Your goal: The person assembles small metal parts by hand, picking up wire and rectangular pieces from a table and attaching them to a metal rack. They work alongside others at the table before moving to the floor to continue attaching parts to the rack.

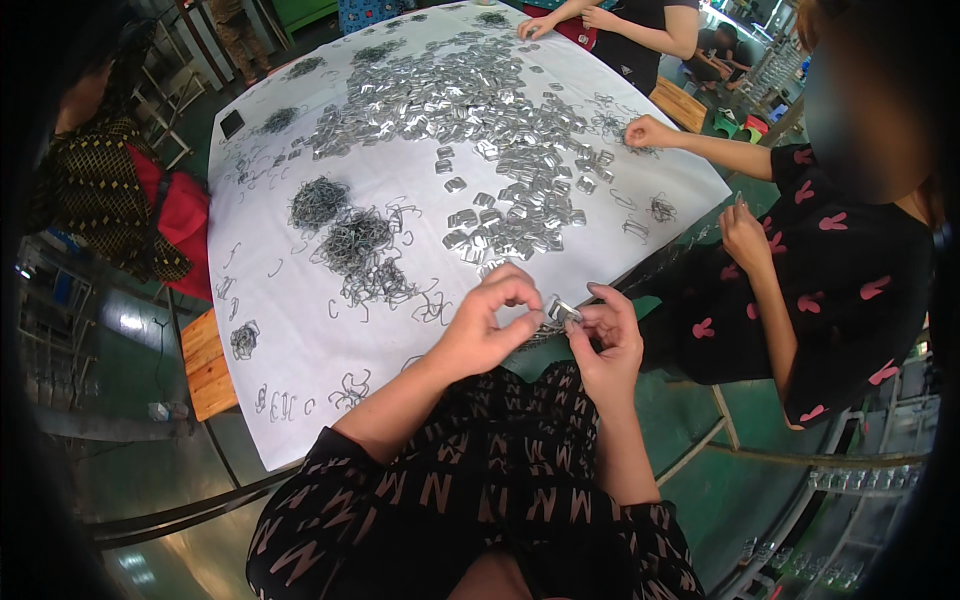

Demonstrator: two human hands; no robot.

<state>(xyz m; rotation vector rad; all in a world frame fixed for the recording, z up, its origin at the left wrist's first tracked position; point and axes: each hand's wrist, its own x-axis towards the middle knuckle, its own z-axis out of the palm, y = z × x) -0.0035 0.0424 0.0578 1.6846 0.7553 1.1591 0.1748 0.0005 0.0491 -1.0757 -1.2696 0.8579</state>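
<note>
Just over the table's near edge, my right hand (608,340) pinches a small shiny metal buckle-like piece (562,311) between thumb and fingers. My left hand (485,325) is closed in a pinch right beside that piece, its thumb and forefinger nearly touching it. What the left fingertips hold, perhaps a thin wire, is too small to make out. Ahead of my hands lies a heap of similar flat metal pieces (520,215). To the left of it, tangled piles of thin bent wire hooks (360,240) rest on the white table cover (290,350).
A larger spread of metal pieces (430,95) covers the far middle. Loose hooks (285,403) lie near the left edge, and a small dark box (232,124) at far left. Co-workers' hands (650,132) work along the right and far sides. A wooden stool (207,365) stands left.
</note>
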